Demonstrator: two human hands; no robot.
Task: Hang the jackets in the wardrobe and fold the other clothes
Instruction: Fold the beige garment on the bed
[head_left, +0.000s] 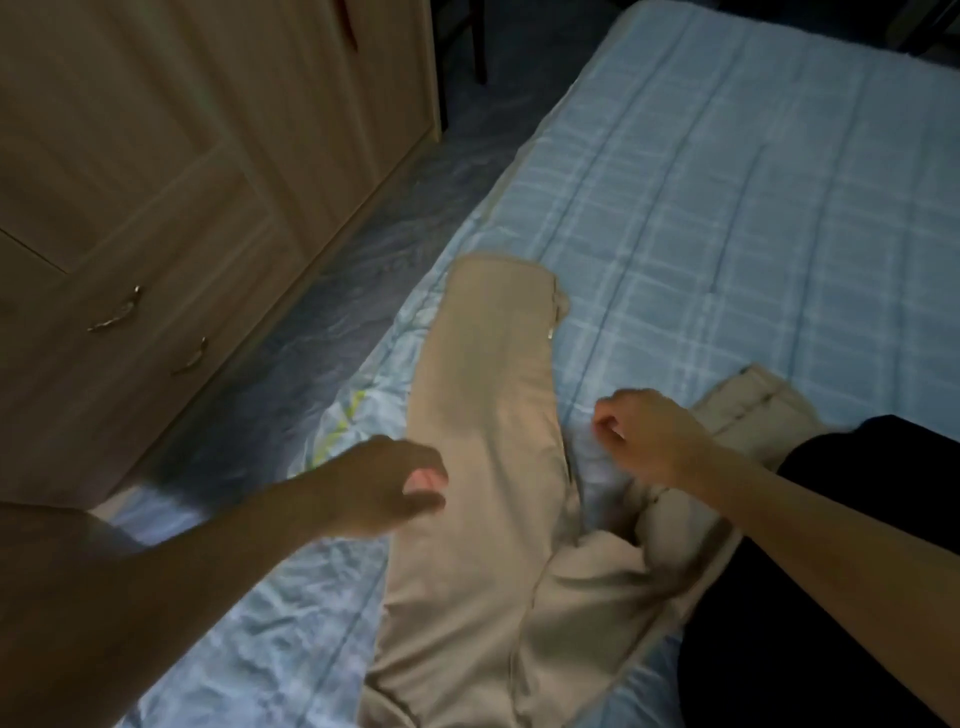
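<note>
Beige trousers (483, 415) lie spread on the light blue checked bed cover (727, 208), one leg stretched toward the bed's left edge, the other bent off to the right under my right arm. My left hand (387, 486) hovers at the left edge of the straight leg, fingers loosely curled, holding nothing. My right hand (649, 434) is between the two legs with its fingers curled in; no cloth shows in its grip. The wooden wardrobe (182, 182) stands at the left with its doors closed.
A black garment (831, 597) lies on the bed at the lower right, partly under my right forearm. Drawer handles (117, 312) stick out from the wardrobe's lower part. A narrow strip of floor (332, 312) runs between wardrobe and bed. A dark chair leg (478, 41) stands at the far end.
</note>
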